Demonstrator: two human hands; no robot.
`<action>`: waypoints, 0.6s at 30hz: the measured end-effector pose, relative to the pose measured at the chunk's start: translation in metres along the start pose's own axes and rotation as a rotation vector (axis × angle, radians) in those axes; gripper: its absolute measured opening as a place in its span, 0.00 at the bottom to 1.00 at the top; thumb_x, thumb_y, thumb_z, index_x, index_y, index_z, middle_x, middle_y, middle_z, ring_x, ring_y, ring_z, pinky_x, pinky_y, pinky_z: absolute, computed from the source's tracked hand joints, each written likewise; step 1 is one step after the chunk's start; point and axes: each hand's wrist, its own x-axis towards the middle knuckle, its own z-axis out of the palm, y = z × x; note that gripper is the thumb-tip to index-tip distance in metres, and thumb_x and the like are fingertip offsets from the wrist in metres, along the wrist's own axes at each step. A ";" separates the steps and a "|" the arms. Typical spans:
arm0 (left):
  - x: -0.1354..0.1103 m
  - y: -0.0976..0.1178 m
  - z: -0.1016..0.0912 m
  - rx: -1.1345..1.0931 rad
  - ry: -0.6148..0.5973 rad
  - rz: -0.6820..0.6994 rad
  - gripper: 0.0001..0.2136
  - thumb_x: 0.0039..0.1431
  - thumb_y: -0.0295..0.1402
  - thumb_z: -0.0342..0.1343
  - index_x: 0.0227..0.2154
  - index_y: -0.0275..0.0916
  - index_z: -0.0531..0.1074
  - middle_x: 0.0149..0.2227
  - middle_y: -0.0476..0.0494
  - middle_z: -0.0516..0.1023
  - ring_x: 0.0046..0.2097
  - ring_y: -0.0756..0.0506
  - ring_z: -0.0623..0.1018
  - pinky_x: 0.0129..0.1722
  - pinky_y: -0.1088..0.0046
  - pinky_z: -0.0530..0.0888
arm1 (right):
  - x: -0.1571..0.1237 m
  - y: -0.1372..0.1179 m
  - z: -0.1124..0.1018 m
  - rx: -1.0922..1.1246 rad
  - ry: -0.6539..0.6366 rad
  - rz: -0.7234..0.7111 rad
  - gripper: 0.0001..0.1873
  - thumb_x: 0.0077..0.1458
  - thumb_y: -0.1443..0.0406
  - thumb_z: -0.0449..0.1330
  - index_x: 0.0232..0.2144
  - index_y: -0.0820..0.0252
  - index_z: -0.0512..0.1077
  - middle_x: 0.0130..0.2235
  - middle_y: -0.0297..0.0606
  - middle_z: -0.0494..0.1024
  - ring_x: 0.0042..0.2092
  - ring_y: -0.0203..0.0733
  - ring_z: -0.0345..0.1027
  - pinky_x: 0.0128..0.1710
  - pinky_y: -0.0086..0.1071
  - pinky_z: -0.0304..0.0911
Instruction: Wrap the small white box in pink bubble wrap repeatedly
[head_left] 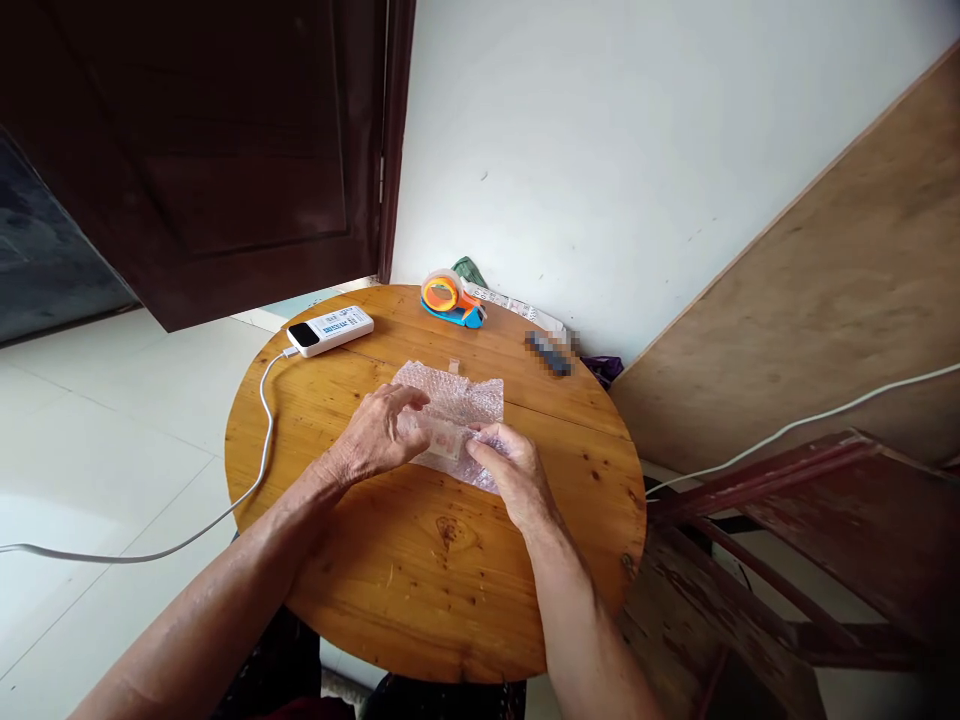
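A sheet of clear bubble wrap (472, 398) lies on the round wooden table in front of me. On its near part rests a small flat whitish item with reddish markings (446, 442); I cannot make out its kind. My right hand (514, 470) pinches the bubble wrap's right side between thumb and fingers, by the item's right end. At the left, my left hand (382, 425) hovers over the sheet with thumb and fingers apart, nothing visible between them. A small clear strip of tape (454, 367) sticks up at the far edge of the wrap.
An orange and blue tape dispenser (450, 300) stands at the back of the wooden table (420, 610). A white power bank (330, 330) with a white cable (264, 400) lies back left. A blurred dark object (549, 353) is back right. A wooden chair (795, 540) stands at right.
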 end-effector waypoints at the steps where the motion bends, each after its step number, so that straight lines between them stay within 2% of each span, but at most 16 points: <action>1: -0.001 0.000 -0.001 -0.017 -0.014 -0.020 0.17 0.49 0.33 0.58 0.43 0.37 0.75 0.45 0.42 0.80 0.46 0.40 0.77 0.47 0.65 0.72 | 0.000 -0.001 0.001 0.030 0.006 0.019 0.09 0.45 0.59 0.65 0.22 0.58 0.72 0.41 0.36 0.80 0.37 0.39 0.70 0.36 0.31 0.62; 3: 0.000 0.000 -0.001 -0.076 -0.069 -0.082 0.15 0.50 0.36 0.59 0.41 0.37 0.75 0.42 0.43 0.79 0.43 0.41 0.77 0.43 0.67 0.72 | 0.000 -0.003 0.003 0.087 0.010 0.063 0.09 0.43 0.59 0.66 0.22 0.58 0.72 0.40 0.36 0.81 0.37 0.40 0.70 0.36 0.32 0.62; 5: 0.003 -0.001 0.003 -0.170 -0.117 -0.127 0.12 0.51 0.38 0.59 0.35 0.37 0.75 0.39 0.44 0.80 0.40 0.43 0.76 0.39 0.70 0.72 | 0.000 -0.004 0.004 0.138 0.012 0.100 0.10 0.42 0.58 0.66 0.23 0.58 0.73 0.35 0.34 0.80 0.34 0.39 0.69 0.35 0.32 0.61; 9: 0.006 -0.004 0.011 -0.334 -0.128 -0.102 0.05 0.52 0.33 0.57 0.26 0.37 0.72 0.35 0.46 0.80 0.36 0.48 0.74 0.37 0.74 0.69 | -0.002 -0.007 0.004 0.174 0.013 0.129 0.10 0.40 0.59 0.66 0.20 0.57 0.71 0.25 0.29 0.75 0.29 0.36 0.63 0.32 0.30 0.58; 13: 0.005 -0.007 0.014 -0.332 -0.151 -0.115 0.03 0.49 0.30 0.57 0.25 0.36 0.74 0.24 0.51 0.74 0.28 0.51 0.69 0.30 0.77 0.65 | -0.005 -0.010 0.002 0.133 -0.023 0.121 0.12 0.39 0.59 0.66 0.17 0.58 0.68 0.26 0.30 0.75 0.29 0.36 0.62 0.32 0.30 0.56; 16: 0.004 -0.009 0.017 -0.358 -0.156 -0.126 0.01 0.47 0.28 0.57 0.23 0.36 0.72 0.24 0.52 0.73 0.27 0.51 0.69 0.29 0.77 0.65 | -0.007 -0.010 0.000 0.098 -0.047 0.138 0.11 0.38 0.60 0.65 0.17 0.58 0.68 0.30 0.33 0.78 0.30 0.37 0.64 0.32 0.30 0.57; 18: 0.004 -0.010 0.019 -0.376 -0.164 -0.120 0.01 0.46 0.28 0.57 0.23 0.36 0.72 0.25 0.50 0.74 0.29 0.51 0.70 0.30 0.77 0.66 | -0.007 -0.009 -0.002 0.034 -0.051 0.143 0.10 0.39 0.59 0.64 0.18 0.58 0.68 0.27 0.32 0.76 0.29 0.37 0.63 0.29 0.30 0.56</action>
